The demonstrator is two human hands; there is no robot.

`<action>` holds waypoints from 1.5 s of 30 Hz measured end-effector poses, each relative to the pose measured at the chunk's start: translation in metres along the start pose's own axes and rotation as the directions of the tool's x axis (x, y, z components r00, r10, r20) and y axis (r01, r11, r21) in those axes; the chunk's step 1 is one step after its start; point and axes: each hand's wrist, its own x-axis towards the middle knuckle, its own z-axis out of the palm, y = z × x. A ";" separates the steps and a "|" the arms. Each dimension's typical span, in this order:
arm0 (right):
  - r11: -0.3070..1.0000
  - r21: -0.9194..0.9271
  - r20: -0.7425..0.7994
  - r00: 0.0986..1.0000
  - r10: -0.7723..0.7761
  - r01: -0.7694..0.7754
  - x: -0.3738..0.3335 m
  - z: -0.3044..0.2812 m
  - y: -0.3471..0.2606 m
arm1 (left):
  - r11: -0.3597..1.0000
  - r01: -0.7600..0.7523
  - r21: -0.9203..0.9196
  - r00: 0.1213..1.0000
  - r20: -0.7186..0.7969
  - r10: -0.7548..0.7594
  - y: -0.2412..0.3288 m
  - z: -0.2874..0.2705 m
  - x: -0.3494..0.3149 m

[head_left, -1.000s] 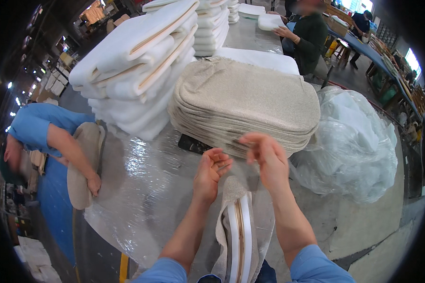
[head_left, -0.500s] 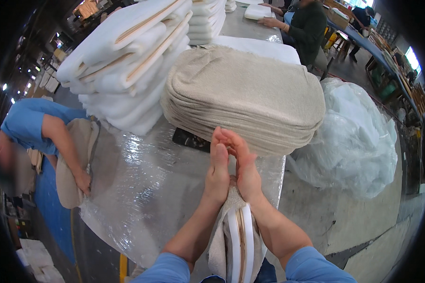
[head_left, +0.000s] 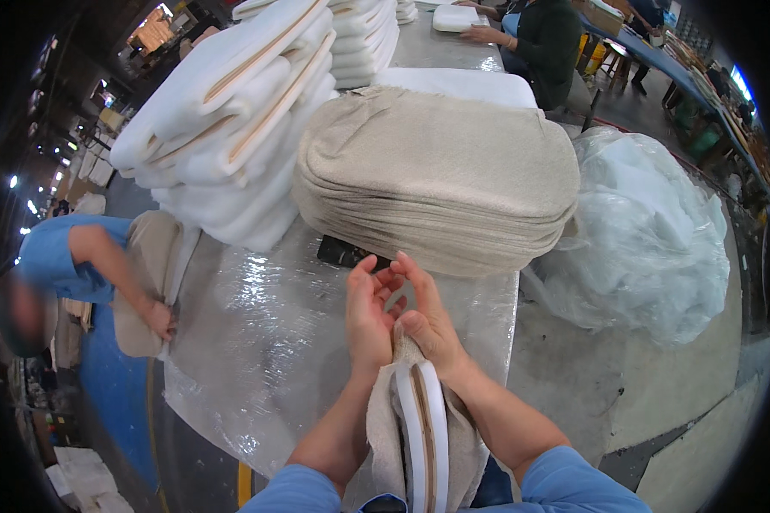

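Note:
A beige fabric cover lies in front of my body around a white padded piece with a brown strip down its middle. The cover's narrow far end sits between the heels of my palms. My left hand is cupped, its fingers loosely curved and apart. Facing it, my right hand is also cupped, with the thumb bent inward by the fabric's tip. No grip by the fingers shows. Just beyond my fingertips, a stack of beige covers rests on the plastic-wrapped table, with a dark flat object at its near edge.
Folded white padding is piled high at the far left. A large clear plastic bundle lies right of the table. At the left, a person in blue handles a beige piece; another in dark sleeves sits at the far end.
My hands have come slightly nearer and turned, with fingers more curled and apart. My right thumb has bent inward. The person at left has shifted a little lower.

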 end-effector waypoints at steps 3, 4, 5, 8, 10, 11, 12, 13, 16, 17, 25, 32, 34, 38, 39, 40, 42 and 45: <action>1.000 -0.026 0.043 0.999 0.019 -0.018 -0.004 -0.007 0.005 | 0.996 -0.006 -0.092 0.995 0.095 0.014 0.004 -0.007 -0.040; 0.999 -0.043 0.063 0.998 0.015 -0.012 -0.004 -0.009 0.007 | 0.991 -0.012 -0.135 0.989 0.147 0.032 0.007 -0.010 -0.058; 0.998 -0.062 0.097 0.995 -0.004 0.011 -0.004 -0.006 0.005 | 0.984 -0.030 -0.174 0.982 0.180 0.062 0.014 -0.012 -0.076; 0.995 -0.098 0.132 0.991 -0.024 0.037 -0.005 -0.007 0.007 | 0.962 -0.208 0.178 0.928 0.348 0.136 0.021 -0.019 -0.098; 0.999 -0.043 0.130 0.991 -0.017 0.023 -0.002 -0.005 0.006 | 0.946 -0.178 0.270 0.944 0.317 0.087 0.025 -0.015 -0.105; 0.999 -0.034 0.106 0.994 -0.013 0.017 -0.002 -0.005 0.007 | 0.936 -0.160 0.315 0.951 0.302 0.062 0.027 -0.014 -0.107; 1.000 -0.026 0.087 0.996 -0.008 0.011 -0.003 -0.005 0.006 | 0.927 -0.171 0.334 0.955 0.288 0.073 0.026 -0.015 -0.106; 1.000 -0.020 0.066 0.998 -0.004 0.005 -0.003 -0.005 0.004 | 0.918 -0.181 0.353 0.957 0.276 0.083 0.025 -0.017 -0.104; 0.996 -0.085 -0.008 1.000 -0.013 0.012 -0.007 -0.012 -0.024 | 0.929 -0.156 0.336 0.969 0.235 0.078 0.016 -0.024 -0.101; 0.998 -0.048 0.025 0.999 -0.034 0.035 -0.010 -0.016 -0.030 | 0.938 -0.139 0.318 0.973 0.218 0.071 0.014 -0.026 -0.101; 0.982 -0.188 0.084 0.996 0.016 0.000 -0.020 -0.026 -0.064 | 0.888 -0.278 0.367 0.960 0.151 0.237 0.000 -0.019 -0.098; 0.950 -0.280 -0.203 0.958 -0.202 0.141 -0.034 0.000 -0.039 | 0.545 -0.530 0.650 0.826 0.249 0.506 -0.005 -0.006 -0.090; 0.936 -0.313 -0.228 0.943 -0.240 0.162 -0.035 0.000 -0.035 | 0.545 -0.523 0.655 0.826 0.232 0.514 -0.006 -0.002 -0.091; 0.940 -0.242 -0.274 0.912 -0.306 0.242 -0.040 0.004 -0.026 | 0.508 -0.578 0.638 0.780 0.249 0.574 -0.011 -0.003 -0.092; 0.939 -0.228 -0.283 0.905 -0.318 0.259 -0.042 0.004 -0.023 | 0.490 -0.601 0.632 0.763 0.271 0.586 -0.011 -0.002 -0.092; 0.937 -0.215 -0.292 0.897 -0.331 0.275 -0.044 0.003 -0.021 | 0.471 -0.622 0.625 0.746 0.292 0.598 -0.011 -0.002 -0.092; 0.938 -0.179 -0.305 0.890 -0.339 0.296 -0.047 0.003 -0.024 | 0.437 -0.651 0.620 0.723 0.332 0.606 -0.009 -0.003 -0.093; 0.937 -0.144 -0.319 0.882 -0.347 0.317 -0.054 0.002 -0.031 | 0.403 -0.679 0.614 0.703 0.383 0.600 -0.004 -0.005 -0.098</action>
